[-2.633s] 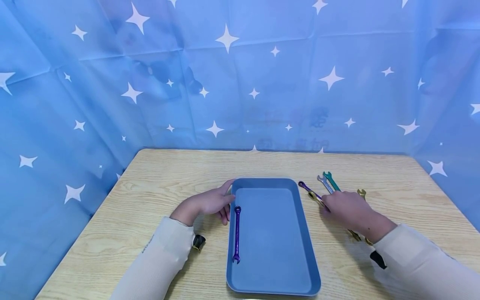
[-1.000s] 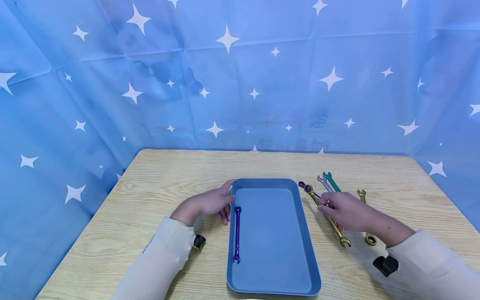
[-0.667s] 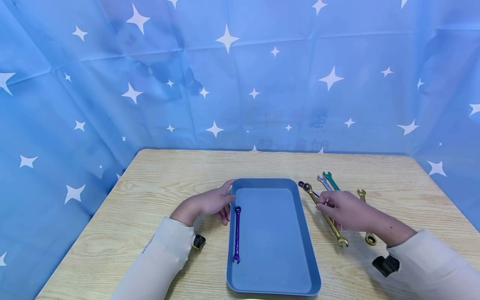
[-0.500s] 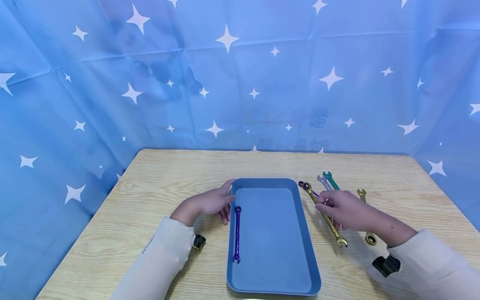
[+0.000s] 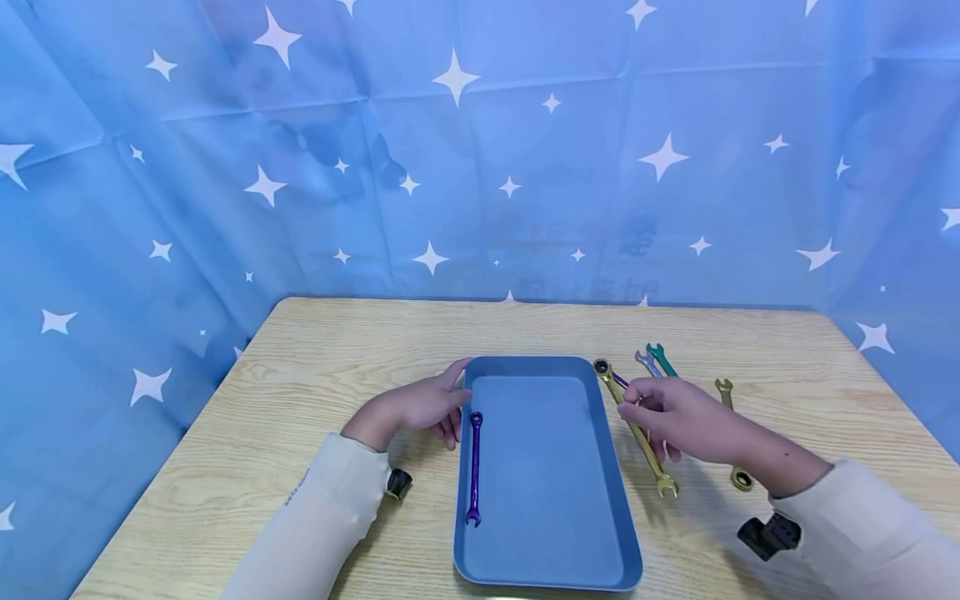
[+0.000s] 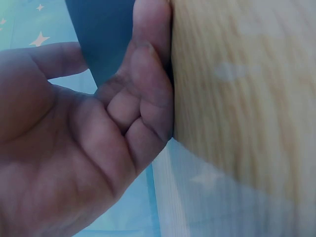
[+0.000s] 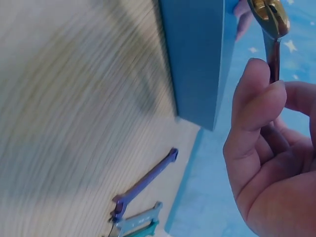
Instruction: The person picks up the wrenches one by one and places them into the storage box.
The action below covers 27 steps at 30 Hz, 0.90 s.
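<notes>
My right hand (image 5: 678, 421) pinches a gold combination wrench (image 5: 645, 450) between thumb and fingers, just right of the tray. In the right wrist view, the wrench's ring end (image 7: 270, 17) points up past the fingertips. With curled fingers, my left hand (image 5: 420, 404) grips the left wall of the blue tray (image 5: 547, 367) near its far corner. The left wrist view shows those fingers (image 6: 148, 74) against the wall, low by the tabletop. Inside the tray, a purple wrench (image 5: 474, 471) lies lengthwise along the left side.
Beyond my right hand lie a silver-blue wrench (image 5: 647, 362) and a green wrench (image 5: 660, 357). Another purple wrench (image 7: 145, 178) lies beside them on the wooden table (image 5: 360, 333). A second gold wrench (image 5: 742, 478) is partly hidden by the right wrist. A starry blue curtain hangs behind.
The right hand has taken hold of the gold wrench and shifted it left toward the tray, its ring end now near the tray's far right rim. The left hand stays put.
</notes>
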Each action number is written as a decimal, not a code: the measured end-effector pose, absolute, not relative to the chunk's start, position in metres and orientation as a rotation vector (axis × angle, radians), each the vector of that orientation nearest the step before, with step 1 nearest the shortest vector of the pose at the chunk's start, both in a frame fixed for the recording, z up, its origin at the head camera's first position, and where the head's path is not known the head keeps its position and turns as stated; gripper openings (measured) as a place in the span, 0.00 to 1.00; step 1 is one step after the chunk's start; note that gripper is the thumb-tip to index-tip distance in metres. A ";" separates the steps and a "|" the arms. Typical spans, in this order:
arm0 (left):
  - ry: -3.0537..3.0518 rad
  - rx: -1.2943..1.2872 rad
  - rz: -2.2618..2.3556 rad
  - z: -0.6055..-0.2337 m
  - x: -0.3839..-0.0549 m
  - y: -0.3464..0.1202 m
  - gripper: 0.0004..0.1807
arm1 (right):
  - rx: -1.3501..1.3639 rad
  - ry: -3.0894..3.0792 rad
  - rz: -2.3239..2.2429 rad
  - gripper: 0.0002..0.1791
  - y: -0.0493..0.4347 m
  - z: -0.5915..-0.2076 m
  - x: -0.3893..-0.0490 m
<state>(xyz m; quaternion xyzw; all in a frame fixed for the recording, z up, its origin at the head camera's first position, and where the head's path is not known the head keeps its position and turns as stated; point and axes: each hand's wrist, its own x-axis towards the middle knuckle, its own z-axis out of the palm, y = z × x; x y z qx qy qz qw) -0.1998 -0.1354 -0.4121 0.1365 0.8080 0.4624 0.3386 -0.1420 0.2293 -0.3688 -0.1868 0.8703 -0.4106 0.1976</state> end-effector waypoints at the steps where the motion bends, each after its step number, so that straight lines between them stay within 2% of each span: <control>1: 2.104 0.353 1.205 -0.412 -0.200 -0.135 0.37 | -0.532 2.431 -1.160 0.16 0.228 -0.368 -0.142; 27: 2.116 0.350 1.197 -0.413 -0.201 -0.136 0.37 | -0.477 2.340 -1.294 0.19 0.210 -0.364 -0.137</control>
